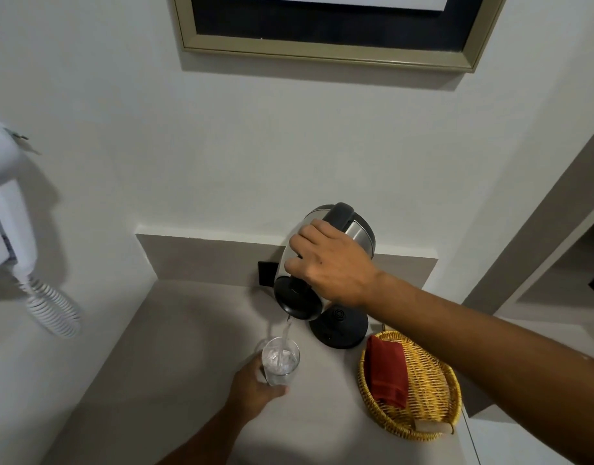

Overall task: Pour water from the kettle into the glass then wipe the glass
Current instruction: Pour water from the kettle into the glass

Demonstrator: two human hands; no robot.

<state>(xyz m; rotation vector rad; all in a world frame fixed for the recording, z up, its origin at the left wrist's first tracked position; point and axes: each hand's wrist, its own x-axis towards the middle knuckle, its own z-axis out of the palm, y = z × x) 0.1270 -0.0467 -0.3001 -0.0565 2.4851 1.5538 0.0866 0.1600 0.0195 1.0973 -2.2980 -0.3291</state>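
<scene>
A steel kettle [357, 233] with a black lid and handle is tipped steeply, spout down, above the counter. My right hand [329, 263] grips its handle. A thin stream of water [285, 333] falls from the spout into a clear glass [281, 360] standing on the counter. My left hand [252, 387] wraps the glass from the left and front. A red cloth [388, 374] lies folded in a wicker basket [433, 397] to the right of the glass.
The kettle's black base [339, 327] sits on the grey counter [174, 347] behind the glass. A black wall socket [266, 272] is at the backsplash. A white wall-mounted hair dryer [10, 209] with a coiled cord hangs at left. A framed picture [326, 45] hangs above.
</scene>
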